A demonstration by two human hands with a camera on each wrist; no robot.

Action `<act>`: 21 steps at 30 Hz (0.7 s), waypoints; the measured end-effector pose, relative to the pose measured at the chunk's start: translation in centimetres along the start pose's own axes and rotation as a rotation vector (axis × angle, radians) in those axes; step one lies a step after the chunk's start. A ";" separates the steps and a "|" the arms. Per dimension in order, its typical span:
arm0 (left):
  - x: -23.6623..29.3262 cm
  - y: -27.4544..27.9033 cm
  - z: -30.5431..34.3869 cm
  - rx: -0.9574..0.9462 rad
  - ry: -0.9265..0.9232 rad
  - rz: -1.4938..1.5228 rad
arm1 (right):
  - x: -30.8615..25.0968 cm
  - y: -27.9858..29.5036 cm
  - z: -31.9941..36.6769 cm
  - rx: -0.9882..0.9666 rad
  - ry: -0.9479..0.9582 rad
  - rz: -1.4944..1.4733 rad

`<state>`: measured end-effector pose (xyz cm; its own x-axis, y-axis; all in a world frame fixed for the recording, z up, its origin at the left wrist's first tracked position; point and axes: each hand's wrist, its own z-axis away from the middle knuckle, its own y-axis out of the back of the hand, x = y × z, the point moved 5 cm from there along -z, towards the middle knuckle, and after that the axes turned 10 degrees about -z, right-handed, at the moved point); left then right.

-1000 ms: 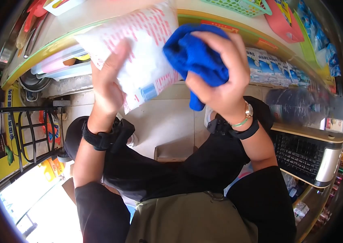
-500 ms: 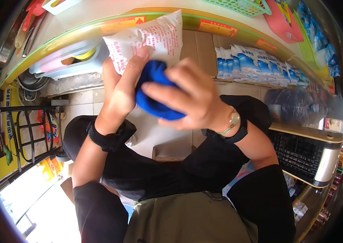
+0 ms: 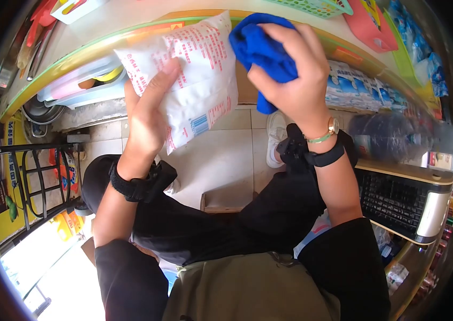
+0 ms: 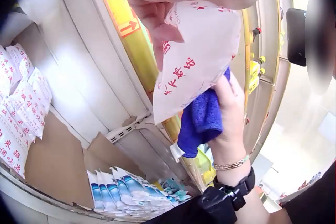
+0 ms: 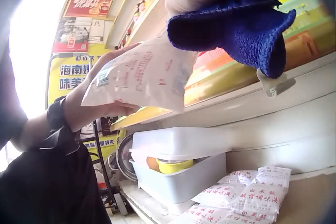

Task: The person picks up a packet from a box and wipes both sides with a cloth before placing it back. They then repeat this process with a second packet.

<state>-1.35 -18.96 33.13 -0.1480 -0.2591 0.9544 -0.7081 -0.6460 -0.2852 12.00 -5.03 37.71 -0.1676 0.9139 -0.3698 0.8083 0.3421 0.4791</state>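
Note:
In the head view my left hand [image 3: 149, 115] grips a white plastic pouch of rice vinegar [image 3: 200, 80] with red print, thumb across its front. The pouch is tilted, and a blue barcode shows near its lower corner. My right hand [image 3: 304, 80] holds a bunched blue cloth [image 3: 264, 51] between thumb and fingers, just right of the pouch. From the left wrist, the cloth [image 4: 202, 119] overlaps the pouch's lower edge [image 4: 194, 61]. A pale tag hangs from the cloth [image 5: 236, 29] in the right wrist view.
Similar pouches [image 5: 247, 198] lie on the lower shelf beside a lidded clear box [image 5: 178, 176]. Blue-and-white packets [image 3: 355, 88] stand in a row to the right. The shelf edge [image 3: 93, 45] runs ahead. A black metal rack [image 3: 39, 176] stands left, a large water bottle [image 3: 387, 136] right.
Half a second ago the blue cloth covered the pouch's lower part. Since then my right hand has drawn it up and right, off the pouch, uncovering the barcode. The left hand keeps its grip.

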 end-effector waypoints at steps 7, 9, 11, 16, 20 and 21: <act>0.0 -0.4 0.4 -0.046 0.060 -0.014 | -2.2 -1.6 0.9 0.024 0.037 -0.107; -0.1 -0.1 0.4 -0.037 0.057 -0.014 | -2.8 -1.8 0.9 0.022 0.085 -0.131; 0.0 0.1 0.4 -0.036 0.052 -0.011 | -3.1 -1.8 1.0 -0.007 0.075 -0.141; 0.1 0.3 0.7 -0.049 0.042 -0.132 | -3.8 -2.2 1.6 -0.096 0.096 -0.138; 0.1 0.4 0.8 -0.039 0.041 -0.201 | -4.2 -2.7 1.8 -0.127 0.131 -0.145; -0.2 0.4 0.7 -0.040 0.045 -0.218 | -4.6 -2.6 1.8 -0.148 0.121 -0.199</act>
<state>-1.13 -19.73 32.77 -0.0190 -0.0835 0.9963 -0.7535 -0.6538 -0.0692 11.66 -10.51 36.75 -0.3882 0.8417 -0.3752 0.6629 0.5379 0.5208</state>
